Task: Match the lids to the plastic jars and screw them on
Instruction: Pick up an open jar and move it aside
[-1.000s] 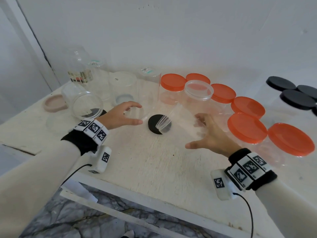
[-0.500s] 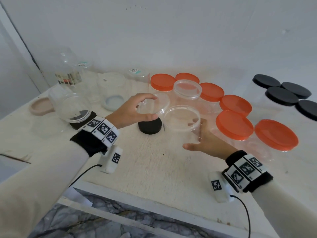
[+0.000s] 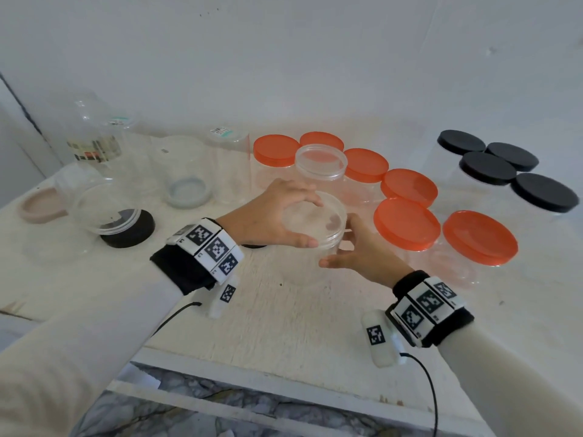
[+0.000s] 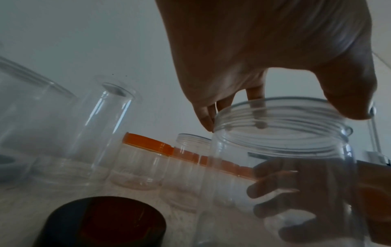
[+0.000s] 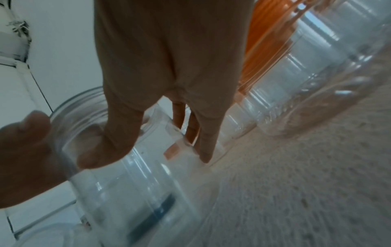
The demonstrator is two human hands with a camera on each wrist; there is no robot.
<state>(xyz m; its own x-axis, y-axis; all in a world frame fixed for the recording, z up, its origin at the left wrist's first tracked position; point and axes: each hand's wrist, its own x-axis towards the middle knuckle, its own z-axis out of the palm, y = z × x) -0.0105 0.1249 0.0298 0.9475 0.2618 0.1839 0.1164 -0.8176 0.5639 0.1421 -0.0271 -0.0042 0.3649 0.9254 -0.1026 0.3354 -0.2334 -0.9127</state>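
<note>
A clear plastic jar [image 3: 304,268] [image 4: 275,167] [image 5: 137,192] stands upright on the white table [image 3: 284,316]. My right hand [image 3: 340,244] [image 5: 152,155] grips its body from the right, thumb in front and fingers behind. My left hand [image 3: 312,223] [image 4: 281,115] comes from above, thumb and fingertips curled round a clear lid [image 3: 310,216] that sits on the jar's threaded mouth. A black lid [image 4: 101,222] lies on the table just left of the jar, mostly hidden under my left wrist in the head view.
Several orange-lidded jars [image 3: 407,223] stand just right of the held jar, and black-lidded jars [image 3: 487,168] at the far right. Open clear jars [image 3: 186,171] crowd the back left. A tilted jar [image 3: 101,209] rests on another black lid [image 3: 132,231], beside a pink lid [image 3: 39,206].
My left hand carried the clear lid to the right and set it on the jar's mouth. My right hand stood the jar upright and still grips it.
</note>
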